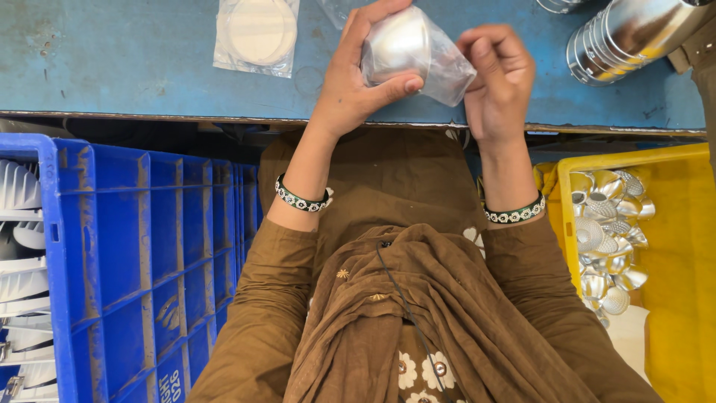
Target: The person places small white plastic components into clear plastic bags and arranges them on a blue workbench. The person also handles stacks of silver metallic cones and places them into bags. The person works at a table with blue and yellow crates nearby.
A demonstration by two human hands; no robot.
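My left hand (358,78) grips a shiny silver metal cup (395,45) that sits inside a clear plastic bag (447,67), held just above the front edge of the blue table (112,67). My right hand (498,75) pinches the bag's loose end on the right side of the cup, fingers closed on the plastic. Both wrists wear dark beaded bangles.
A flat clear packet with a white disc (257,30) lies on the table at the back left. A stack of metal cups (626,33) lies at the back right. A blue crate (142,261) with white parts stands at my left, a yellow crate (671,224) with several silver reflectors (608,239) at my right.
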